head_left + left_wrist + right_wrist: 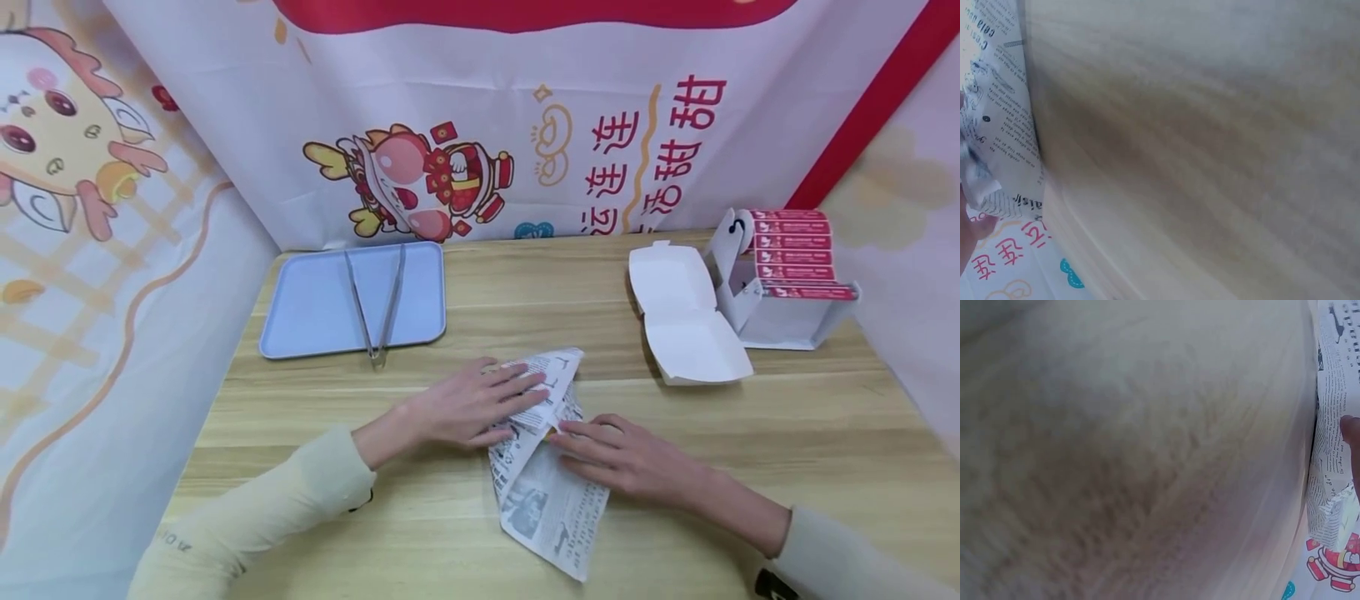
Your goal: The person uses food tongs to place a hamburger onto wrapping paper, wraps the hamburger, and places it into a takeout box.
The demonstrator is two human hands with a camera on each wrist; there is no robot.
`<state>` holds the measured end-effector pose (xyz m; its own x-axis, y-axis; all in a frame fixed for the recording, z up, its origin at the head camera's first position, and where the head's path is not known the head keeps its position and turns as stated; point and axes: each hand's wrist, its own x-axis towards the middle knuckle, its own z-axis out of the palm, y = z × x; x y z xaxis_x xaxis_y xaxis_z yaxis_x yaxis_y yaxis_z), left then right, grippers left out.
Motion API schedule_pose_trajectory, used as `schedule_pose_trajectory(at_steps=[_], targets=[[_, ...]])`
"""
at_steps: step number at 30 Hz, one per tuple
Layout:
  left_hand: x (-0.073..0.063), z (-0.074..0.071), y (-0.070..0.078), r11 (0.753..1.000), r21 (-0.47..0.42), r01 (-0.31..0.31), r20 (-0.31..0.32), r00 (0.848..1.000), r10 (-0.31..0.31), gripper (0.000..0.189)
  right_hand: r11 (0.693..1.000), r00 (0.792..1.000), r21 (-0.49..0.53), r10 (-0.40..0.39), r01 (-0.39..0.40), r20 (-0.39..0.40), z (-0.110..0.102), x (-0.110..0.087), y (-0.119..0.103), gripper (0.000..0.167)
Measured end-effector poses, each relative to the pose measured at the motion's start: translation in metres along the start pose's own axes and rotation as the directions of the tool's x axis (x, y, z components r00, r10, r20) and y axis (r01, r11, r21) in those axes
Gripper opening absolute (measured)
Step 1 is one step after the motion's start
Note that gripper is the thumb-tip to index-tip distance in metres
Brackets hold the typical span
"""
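A sheet of newspaper-print wrapping paper [551, 508] lies on the table, partly folded over at its upper left. My left hand [468, 404] lies across the folded flap, fingers extended over it. At the flap's right edge, my right hand [630, 458] touches the paper with its fingertips, fingers lightly bent. A bit of something yellow-orange [550, 434] peeks out beside those fingertips; the paper hides the rest. The left wrist view catches the printed paper [1004, 119] at its left edge, and the right wrist view shows a fingertip [1351, 432] against the sheet.
Metal tongs [358, 304] lie across a pale blue tray [307, 292] at the back left. An opened white takeaway box [675, 287] stands at the back right, next to a white holder [783, 321] with red-printed packets [795, 242]. A printed cloth [465, 75] hangs behind the table.
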<state>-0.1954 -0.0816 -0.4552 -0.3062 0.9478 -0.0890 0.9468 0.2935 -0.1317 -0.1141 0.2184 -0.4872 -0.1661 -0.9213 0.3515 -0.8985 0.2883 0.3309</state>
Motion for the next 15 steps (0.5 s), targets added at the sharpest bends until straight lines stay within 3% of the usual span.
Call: schedule_pose_trajectory(at_steps=[4, 8, 11, 15], targets=[[0.002, 0.002, 0.005, 0.999, 0.007, -0.042, 0.001, 0.999, 0.042, 0.066, 0.998, 0.996, 0.067, 0.000, 0.007, -0.094, 0.003, -0.001, 0.002, 0.045], [0.003, 0.002, 0.007, 0.999, 0.001, -0.041, 0.005, 0.999, 0.041, 0.066, 0.989, 0.984, 0.140, -0.019, 0.044, -0.178, 0.004, -0.003, 0.006, 0.037], [0.003, 0.002, 0.007, 0.999, -0.009, -0.037, 0.001, 0.999, 0.037, 0.065, 0.986, 0.986, 0.161, -0.021, 0.048, -0.165, 0.002, -0.008, 0.010, 0.036], [0.003, 0.002, 0.005, 0.999, -0.027, -0.035, -0.003, 0.999, 0.035, 0.064, 0.982, 0.995, 0.189, 0.043, -0.025, -0.088, 0.000, -0.013, 0.012, 0.042]])
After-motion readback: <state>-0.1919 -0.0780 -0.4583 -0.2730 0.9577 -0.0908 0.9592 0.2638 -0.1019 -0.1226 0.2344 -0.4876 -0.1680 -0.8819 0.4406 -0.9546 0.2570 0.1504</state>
